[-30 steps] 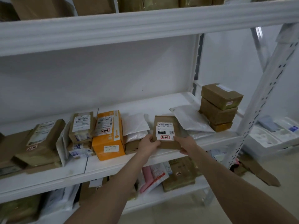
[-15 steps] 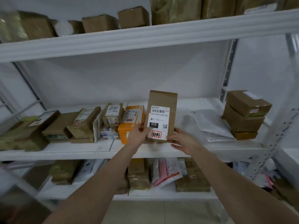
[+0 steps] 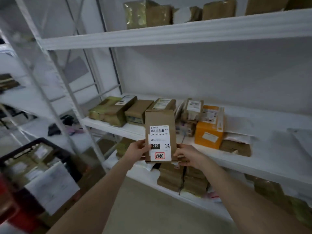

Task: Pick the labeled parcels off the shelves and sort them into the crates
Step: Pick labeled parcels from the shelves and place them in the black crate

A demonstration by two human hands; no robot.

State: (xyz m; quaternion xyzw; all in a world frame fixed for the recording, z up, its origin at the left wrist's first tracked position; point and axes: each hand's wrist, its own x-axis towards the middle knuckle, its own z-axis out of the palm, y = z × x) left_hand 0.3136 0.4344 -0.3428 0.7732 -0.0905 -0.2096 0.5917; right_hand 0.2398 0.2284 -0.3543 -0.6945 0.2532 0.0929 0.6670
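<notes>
I hold a flat brown cardboard parcel (image 3: pixel 160 122) upright in front of the middle shelf, its white label with a barcode, a black "010" tag and a red stamp facing me. My left hand (image 3: pixel 137 150) grips its lower left edge, thumb on the label. My right hand (image 3: pixel 189 155) grips its lower right edge. A black crate (image 3: pixel 50 146) with several parcels inside stands at the lower left, blurred, apart from both hands.
The white middle shelf (image 3: pixel 253 164) carries brown boxes (image 3: pixel 116 109), an orange box (image 3: pixel 210 127) and grey mailers. More parcels lie on the top shelf and on the lower shelf (image 3: pixel 182 179). A white upright post (image 3: pixel 55 78) stands between shelf and crate. Something red (image 3: pixel 6 205) is at the bottom left corner.
The parcel has come off the shelf and stands upright in both hands. My view has swung left, bringing the black crate into sight.
</notes>
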